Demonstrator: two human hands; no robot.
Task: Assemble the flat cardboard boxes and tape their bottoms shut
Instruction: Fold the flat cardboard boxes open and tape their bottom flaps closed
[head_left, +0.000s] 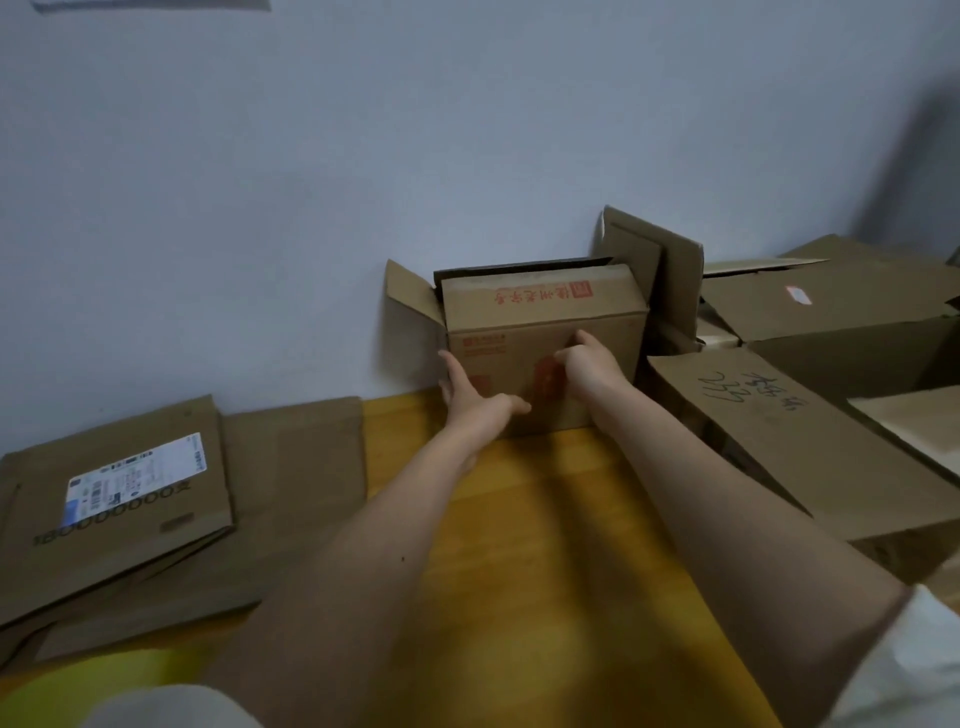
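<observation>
Left hand (470, 397) laid flat with fingers apart on printed box (540, 332), right hand (584, 361) curled against its front, grip unclear, flat boxes (119, 493) stacked left on table (519, 519)

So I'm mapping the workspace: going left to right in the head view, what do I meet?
Flat labelled box → left hand → right hand, both on the red-printed box → handwritten box.

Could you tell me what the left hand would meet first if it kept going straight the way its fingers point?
The left hand already lies with straight fingers on the front face of the box with red print. Pushing on, it would only press that face; the wall seems close behind the box, though depth is unclear.
</observation>
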